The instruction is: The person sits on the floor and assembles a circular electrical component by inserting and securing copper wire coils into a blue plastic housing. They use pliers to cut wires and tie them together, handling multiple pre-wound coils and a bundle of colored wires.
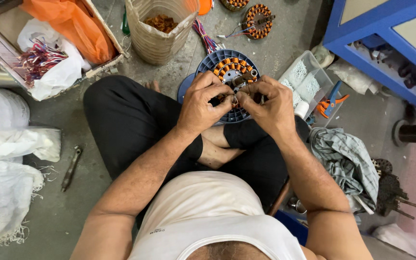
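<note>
I sit cross-legged on the floor. A round motor stator [230,72] with copper coils rests on a blue ribbed plastic disc [213,62] in front of my legs. My left hand [201,102] and my right hand [269,105] meet over its near edge. The fingertips of both pinch thin wires at the coils. What exactly lies between the fingertips is too small to tell.
A woven sack [157,30] of copper scrap stands beyond the stator. Another stator [258,20] lies at the back. A clear plastic box [307,81], orange-handled pliers [332,99], a checked cloth [345,163], a blue frame [376,33], a cardboard box [49,43], a metal tool [71,168].
</note>
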